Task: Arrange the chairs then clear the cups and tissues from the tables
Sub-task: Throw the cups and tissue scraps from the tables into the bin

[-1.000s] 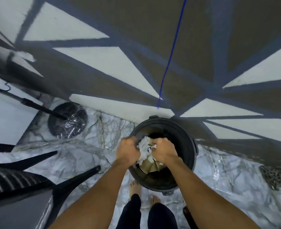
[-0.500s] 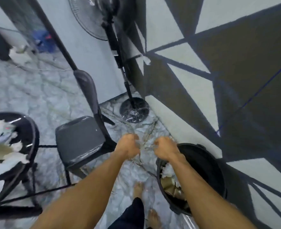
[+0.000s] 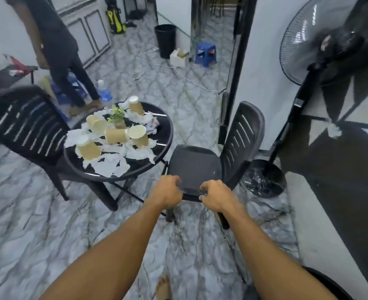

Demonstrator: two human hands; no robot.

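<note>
A round black table (image 3: pixel 166 135) holds several brown paper cups (image 3: pixel 116 135), some on their sides and some upside down. Crumpled white tissues (image 3: pixel 113 167) and a small plant (image 3: pixel 117 118) lie among them. One black plastic chair (image 3: pixel 25 124) stands left of the table, and another (image 3: pixel 196 163) stands to its right. My left hand (image 3: pixel 167 191) and my right hand (image 3: pixel 216 198) hover in front of the right chair's seat edge. Their fingers are curled and I see nothing in them. Whether they touch the seat is unclear.
A black bin (image 3: pixel 330 284) sits at my lower right by the patterned wall. A standing fan (image 3: pixel 321 40) has its base (image 3: pixel 263 178) behind the right chair. A person (image 3: pixel 57 46) stands beyond the table. Farther off are another bin (image 3: pixel 165 40) and a blue stool (image 3: pixel 205 53).
My hands let go of the tissues and cups in the bin and came out with nothing in them. My view swung left from the bin to the table and chairs.
</note>
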